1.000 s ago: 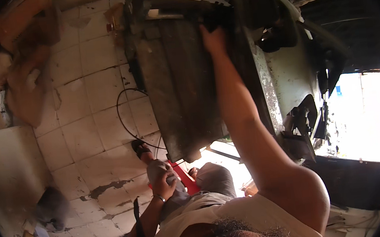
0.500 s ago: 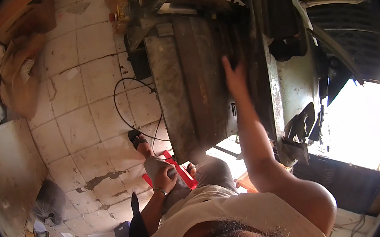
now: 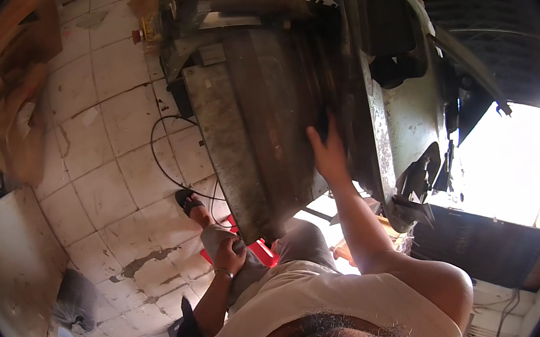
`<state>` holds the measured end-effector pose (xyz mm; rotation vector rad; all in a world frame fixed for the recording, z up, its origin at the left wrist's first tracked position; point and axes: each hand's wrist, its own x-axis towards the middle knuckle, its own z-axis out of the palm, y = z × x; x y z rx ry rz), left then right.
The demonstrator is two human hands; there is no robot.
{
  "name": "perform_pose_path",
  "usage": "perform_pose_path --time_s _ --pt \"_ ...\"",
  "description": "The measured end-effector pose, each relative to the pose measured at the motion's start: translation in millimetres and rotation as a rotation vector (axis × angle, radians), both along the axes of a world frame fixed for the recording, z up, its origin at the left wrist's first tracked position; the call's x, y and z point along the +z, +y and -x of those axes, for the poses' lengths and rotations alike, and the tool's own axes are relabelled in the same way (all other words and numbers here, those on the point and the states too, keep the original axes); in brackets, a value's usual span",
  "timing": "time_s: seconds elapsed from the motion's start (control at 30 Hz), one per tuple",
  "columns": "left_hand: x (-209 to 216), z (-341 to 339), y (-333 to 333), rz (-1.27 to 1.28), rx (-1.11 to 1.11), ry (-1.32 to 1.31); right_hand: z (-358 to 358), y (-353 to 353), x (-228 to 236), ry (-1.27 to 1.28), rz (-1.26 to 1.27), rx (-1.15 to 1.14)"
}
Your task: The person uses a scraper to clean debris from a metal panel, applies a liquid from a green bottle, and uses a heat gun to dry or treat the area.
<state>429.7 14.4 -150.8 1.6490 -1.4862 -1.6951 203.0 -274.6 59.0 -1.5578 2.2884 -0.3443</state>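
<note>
My right hand (image 3: 332, 157) reaches over a worn, dark metal machine bed (image 3: 255, 124), thumb and forefinger spread apart. A dark patch shows between them; I cannot make out whether it is a thing or part of the bed. Brownish bands run lengthwise along the bed. On my left thigh rests my left hand (image 3: 229, 257), fingers curled, with a bracelet at the wrist. Something small, dark and rounded (image 3: 238, 245) shows at those fingertips, too unclear to name.
A black cable (image 3: 152, 138) loops over the tiled floor (image 3: 95, 193) beside the bed. Something red (image 3: 264, 254) stands under my legs. At the right rises a pale green machine body (image 3: 412, 111) with dark parts. Cardboard (image 3: 17, 47) and a dark bag (image 3: 76, 297) lie leftward.
My right hand has come back along the bed toward me. My left hand stays on the thigh. The whole view has shifted slightly.
</note>
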Motion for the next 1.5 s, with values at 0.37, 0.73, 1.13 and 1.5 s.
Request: perform_pose_path --time_s 0.37,0.73,1.13,1.5 --pt "-7 -4 3 -0.010 -0.031 -0.070 -18 -161 -29 0.302 0.064 -0.107" --pt "-14 0 11 0.063 -0.093 -0.124 25 -90 -63 0.039 0.410 0.083" --pt "-26 -8 38 0.053 -0.097 -0.094 22 -11 -31 -0.128 0.126 -0.020" --pt "-7 -9 22 0.010 -0.053 -0.082 19 -17 -20 -0.078 0.058 -0.001"
